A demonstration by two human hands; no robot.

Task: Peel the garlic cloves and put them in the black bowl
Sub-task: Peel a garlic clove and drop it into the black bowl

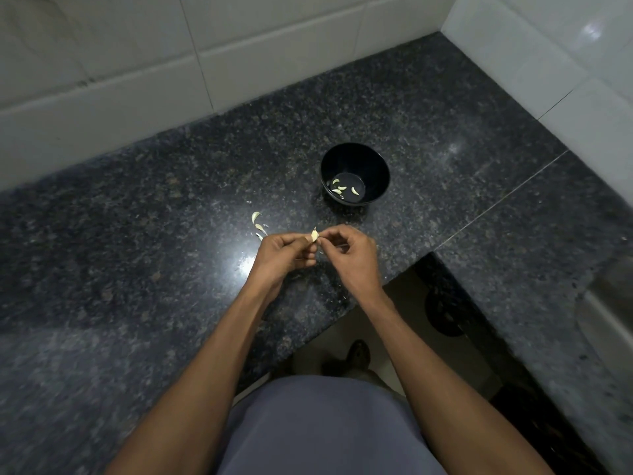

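We note the clove (314,234) pinched between both hands' fingers (306,238) at frame centre, bowl (355,156) just upper right, nearer the right hand (351,255).

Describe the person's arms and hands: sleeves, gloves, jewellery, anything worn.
Both forearms are bare as far as the frame shows, with no sleeves in sight. The left hand and right hand wear no gloves. No ring, watch or bracelet shows on either.

No readable text, label, brand, number or sign anywhere in view: none on black bowl (355,173), counter (137,234) or wall tiles (102,46).
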